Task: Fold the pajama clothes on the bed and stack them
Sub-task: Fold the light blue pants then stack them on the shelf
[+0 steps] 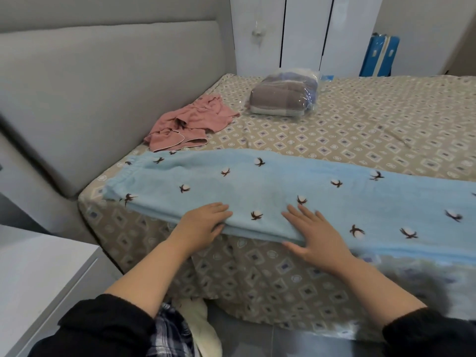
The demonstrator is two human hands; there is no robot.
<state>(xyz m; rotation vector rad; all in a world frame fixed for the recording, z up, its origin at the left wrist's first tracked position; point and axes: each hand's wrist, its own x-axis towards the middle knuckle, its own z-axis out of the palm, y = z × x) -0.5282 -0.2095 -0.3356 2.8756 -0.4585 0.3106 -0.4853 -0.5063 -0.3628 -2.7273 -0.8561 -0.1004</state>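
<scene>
We see both hands laid flat on a light blue fleece pair of pajama trousers with a dark-and-white cotton-boll print, which lies stretched along the near edge of the bed's beige diamond-patterned sheet. The left hand rests on the cloth's near edge with its fingers straight and close together, gripping nothing. The right hand presses down just beside it, fingers straight and fanned wide, the thumb reaching below the edge. Between the two sets of fingertips sits one printed boll. The gathered waistband lies to the left of the left fingers, and the legs run past the right fingers and out of view. Well beyond the fingertips a crumpled pink pajama garment with pale piping lies by the grey padded headboard. Farther off is a clear plastic-wrapped bundle of folded grey cloth.
</scene>
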